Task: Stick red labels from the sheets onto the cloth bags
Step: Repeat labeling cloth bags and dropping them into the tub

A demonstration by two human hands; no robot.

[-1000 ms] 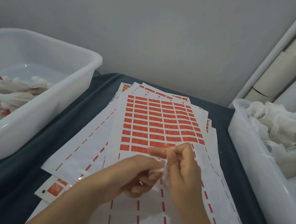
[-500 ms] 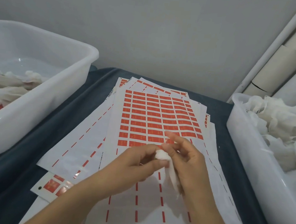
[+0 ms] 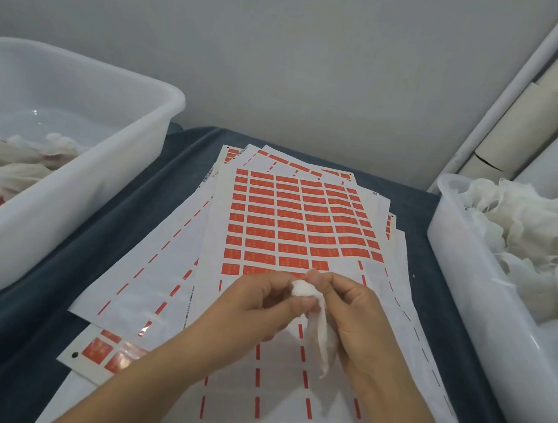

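Both hands hold one cloth bag (image 3: 317,322) above the label sheet (image 3: 303,227) on the bench (image 3: 177,180). The left hand (image 3: 260,307) pinches its bunched top; the right hand (image 3: 351,313) grips the hanging body. Step in hand: apparently pressing a label on, though none is visible. Next, the bag likely goes into the left tub (image 3: 113,173).

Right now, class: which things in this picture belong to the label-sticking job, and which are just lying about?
In the job:
- cloth bag, pinched by the left hand and right hand
- top label sheet
- right tub of unlabelled bags
- left tub holding bags with red on them

Lying about:
- cardboard tubes against the wall
- blue table cover
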